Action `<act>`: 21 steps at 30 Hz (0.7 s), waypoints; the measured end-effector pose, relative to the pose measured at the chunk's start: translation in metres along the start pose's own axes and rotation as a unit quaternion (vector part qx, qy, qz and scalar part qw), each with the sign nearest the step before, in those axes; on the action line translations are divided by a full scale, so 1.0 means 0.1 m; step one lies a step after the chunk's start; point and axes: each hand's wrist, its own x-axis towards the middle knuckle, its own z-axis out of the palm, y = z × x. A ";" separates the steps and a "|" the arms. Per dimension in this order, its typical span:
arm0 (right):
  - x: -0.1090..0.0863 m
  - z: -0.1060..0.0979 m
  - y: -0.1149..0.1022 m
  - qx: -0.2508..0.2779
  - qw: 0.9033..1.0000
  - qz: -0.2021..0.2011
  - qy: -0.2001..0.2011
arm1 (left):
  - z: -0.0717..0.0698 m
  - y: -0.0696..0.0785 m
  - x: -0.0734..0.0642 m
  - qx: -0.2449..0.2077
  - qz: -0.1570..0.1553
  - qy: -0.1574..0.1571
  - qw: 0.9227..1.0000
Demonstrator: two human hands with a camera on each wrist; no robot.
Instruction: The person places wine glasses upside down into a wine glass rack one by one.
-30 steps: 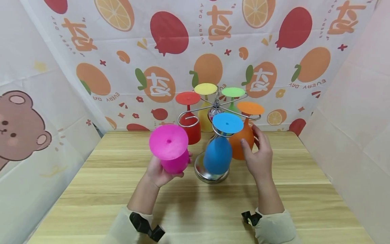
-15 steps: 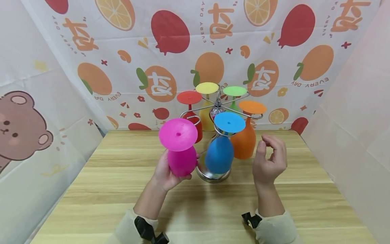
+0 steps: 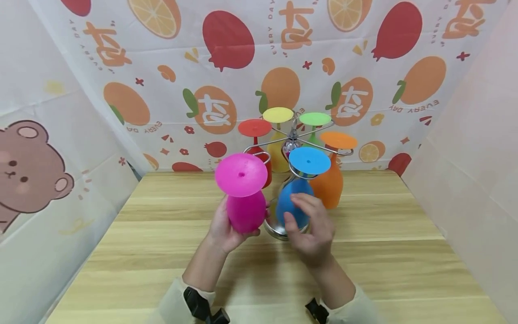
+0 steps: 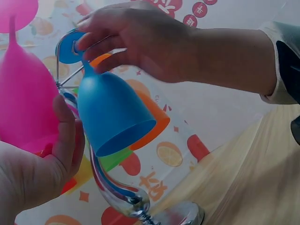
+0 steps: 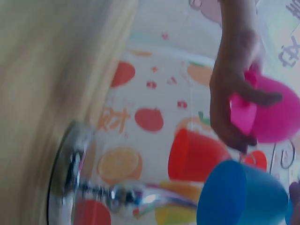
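My left hand grips an upside-down pink plastic goblet by its bowl, foot uppermost, to the left of a metal goblet rack. In the right wrist view, the thumb and fingers wrap the pink bowl near its rim. A blue goblet hangs upside down from the rack's front loop. My right hand, its fingers loosely bent, overlaps the blue bowl in the head view. The left wrist view has these fingers across the blue goblet's stem, with nothing seen held in them.
The rack's round chrome base stands on the wooden table. Orange, red, yellow and green goblets hang around it. Behind rises a fruit-print cloth.
The pink goblet has moved right and closer to the rack in my left hand. My right hand left the orange goblet, drew back to the right, then swung left in front of the blue goblet.
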 end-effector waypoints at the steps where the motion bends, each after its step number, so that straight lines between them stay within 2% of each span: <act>1: -0.02 0.02 -0.03 0.000 1.000 0.012 -0.028 | 0.01 0.00 0.00 0.002 0.001 0.000 1.000; 3: -0.04 0.05 -0.07 0.009 0.997 0.040 -0.072 | 0.02 -0.01 0.01 0.005 0.000 0.002 1.000; 7: -0.07 0.12 -0.14 0.022 0.984 0.104 -0.140 | 0.05 -0.03 0.00 0.013 -0.012 0.012 1.000; 12: -0.11 0.20 -0.19 0.049 0.966 0.148 -0.207 | 0.11 -0.05 -0.04 0.015 -0.012 0.062 0.998; 15: -0.13 0.22 -0.21 0.063 0.958 0.159 -0.232 | 0.14 -0.05 -0.05 0.015 0.002 0.083 0.996; 21: -0.15 0.24 -0.21 0.064 0.953 0.167 -0.244 | 0.18 -0.04 -0.06 0.016 0.012 0.070 0.997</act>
